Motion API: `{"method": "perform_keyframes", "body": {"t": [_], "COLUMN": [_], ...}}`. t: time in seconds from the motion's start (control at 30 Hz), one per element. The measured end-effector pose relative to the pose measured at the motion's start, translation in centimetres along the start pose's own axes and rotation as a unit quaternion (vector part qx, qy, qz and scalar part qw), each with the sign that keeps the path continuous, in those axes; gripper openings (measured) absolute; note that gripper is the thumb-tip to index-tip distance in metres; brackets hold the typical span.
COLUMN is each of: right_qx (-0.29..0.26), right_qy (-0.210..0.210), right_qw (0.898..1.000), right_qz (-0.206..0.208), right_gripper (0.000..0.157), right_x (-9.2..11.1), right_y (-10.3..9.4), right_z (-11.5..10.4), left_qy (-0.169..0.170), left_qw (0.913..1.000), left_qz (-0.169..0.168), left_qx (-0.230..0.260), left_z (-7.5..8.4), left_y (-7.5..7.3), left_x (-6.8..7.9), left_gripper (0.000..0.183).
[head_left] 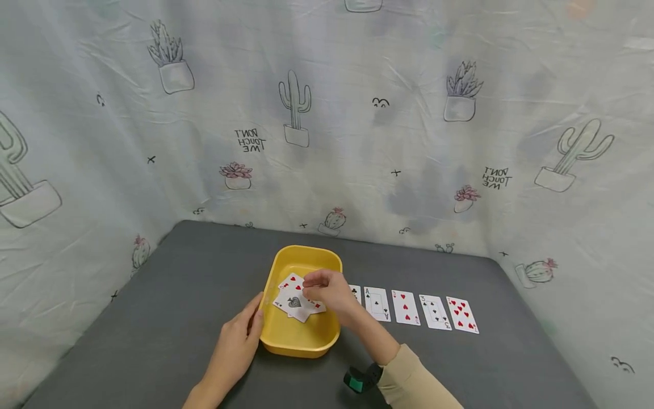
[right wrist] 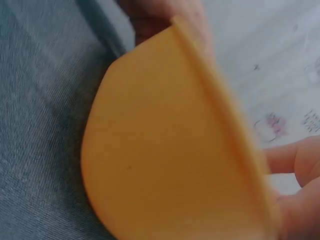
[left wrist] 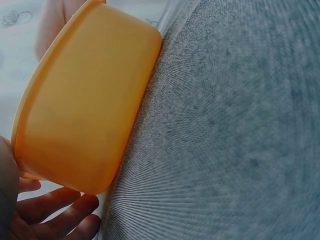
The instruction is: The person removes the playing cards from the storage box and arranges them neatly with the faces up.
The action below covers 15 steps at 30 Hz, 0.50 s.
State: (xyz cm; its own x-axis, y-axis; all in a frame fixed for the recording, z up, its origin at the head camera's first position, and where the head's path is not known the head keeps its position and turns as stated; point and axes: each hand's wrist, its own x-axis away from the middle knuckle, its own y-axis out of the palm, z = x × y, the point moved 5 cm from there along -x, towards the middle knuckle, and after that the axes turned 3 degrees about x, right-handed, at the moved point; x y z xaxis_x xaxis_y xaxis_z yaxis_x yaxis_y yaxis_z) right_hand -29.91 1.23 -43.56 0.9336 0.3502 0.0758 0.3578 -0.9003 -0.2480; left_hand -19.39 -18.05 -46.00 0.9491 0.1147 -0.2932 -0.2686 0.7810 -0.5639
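A yellow plastic tray [head_left: 298, 343] stands on the dark table, with several playing cards [head_left: 294, 302] overlapping inside it. The ace of spades lies face up among them, and red-suited cards show beside it. My left hand [head_left: 236, 341] rests against the tray's left side, fingertips at the rim; in the left wrist view, its fingers [left wrist: 57, 210] extend below the tray wall. Over the right part of the tray is my right hand [head_left: 327, 289], its fingers loosely bent above the cards. The right wrist view shows a gap between thumb and finger [right wrist: 282, 159], beyond the rim.
To the tray's right, face-up cards stand in a row: one partly hidden by my right hand, an ace of clubs [head_left: 377, 304], then heart and club cards ending at a heart card [head_left: 462, 315]. A black device [head_left: 363, 379] with a green patch is by my right wrist. A printed curtain [head_left: 357, 142] hangs behind.
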Motion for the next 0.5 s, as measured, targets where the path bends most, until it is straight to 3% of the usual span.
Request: {"method": "perform_keyframes", "body": {"t": [0.23,0.5], "right_qx": [0.059,0.081], "right_qy": [-0.019,0.011], "right_qw": [0.996,0.996], "right_qz": [0.057,0.038], "right_gripper": [0.026,0.028], "right_x": [-1.1,-1.5], "right_y": [0.9,1.7], "right_z": [0.6,0.8], "left_qy": [-0.014,-0.037], "left_qw": [0.9999,0.9991], "left_qz": [-0.009,-0.019], "left_qx": [0.002,0.003], "left_z": [0.0,-0.1], "left_y": [0.1,0.2], "left_x": [-0.2,-0.4], "left_gripper": [0.044,0.045]}}
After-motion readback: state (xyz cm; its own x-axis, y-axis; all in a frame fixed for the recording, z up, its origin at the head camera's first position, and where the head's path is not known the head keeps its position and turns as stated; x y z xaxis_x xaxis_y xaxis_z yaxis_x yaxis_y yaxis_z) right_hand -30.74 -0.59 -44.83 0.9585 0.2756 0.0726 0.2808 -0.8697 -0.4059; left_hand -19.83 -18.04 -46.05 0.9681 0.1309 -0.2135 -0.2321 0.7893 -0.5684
